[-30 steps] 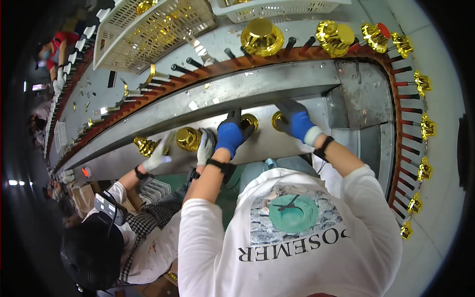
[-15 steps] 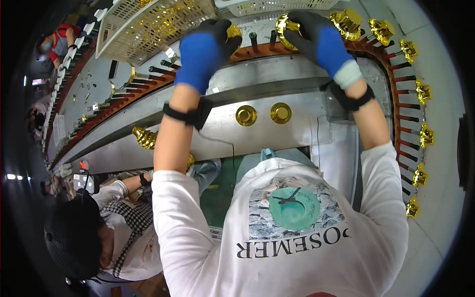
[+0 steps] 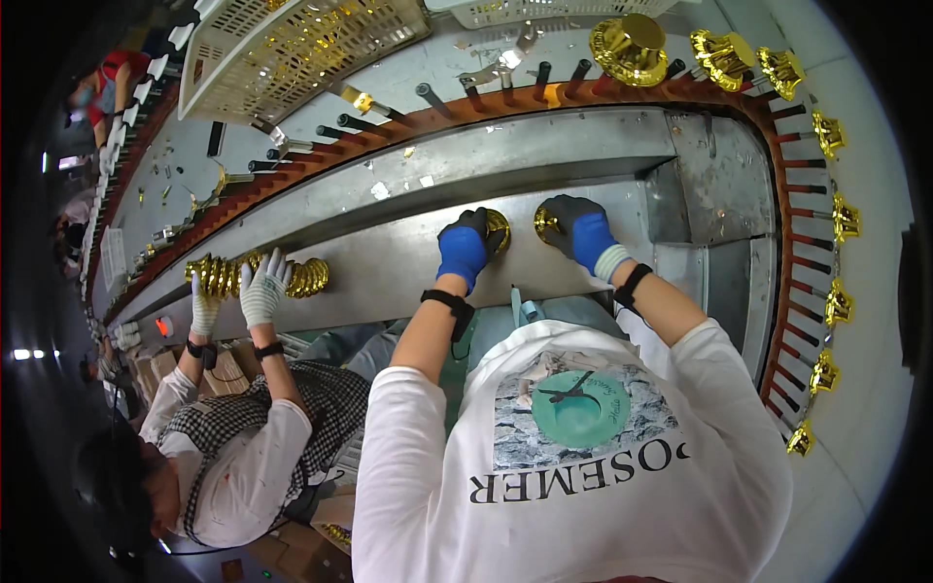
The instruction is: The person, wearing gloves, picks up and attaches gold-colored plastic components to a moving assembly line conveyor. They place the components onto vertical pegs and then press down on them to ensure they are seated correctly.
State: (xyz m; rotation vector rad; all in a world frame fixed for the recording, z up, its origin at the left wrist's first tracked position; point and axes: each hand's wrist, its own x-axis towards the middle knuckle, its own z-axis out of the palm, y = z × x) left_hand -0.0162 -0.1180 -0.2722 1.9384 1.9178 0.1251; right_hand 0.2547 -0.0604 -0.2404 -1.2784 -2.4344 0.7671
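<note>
Metal bench [image 3: 379, 255], one, long, runs left to right; raised ledge [image 3: 583, 151] along its far edge, dark block at the right end. Beyond: brown track [image 3: 554, 95], bending round on the right, lined with dark pegs [image 3: 805, 189]. One co-worker [image 3: 248, 437] at left, two white gloves [image 3: 262, 296] on a gold stack [image 3: 311, 277] lying sideways. Two white crates [image 3: 321, 63] at the far side, the second partly cropped. Eight gold cups [image 3: 632, 49] around the track's right bend.

Room: a short strip of steel between the hands; more from left hand to stack. Left hand [image 3: 463, 243], blue-black glove, curled over the left cup [image 3: 499, 233]; right hand [image 3: 577, 233], same glove, curled over the right cup [image 3: 544, 225]. Fingertips hidden; firm grip or not, cannot tell. Both cups on the bench: shiny gold, round, partly covered.
</note>
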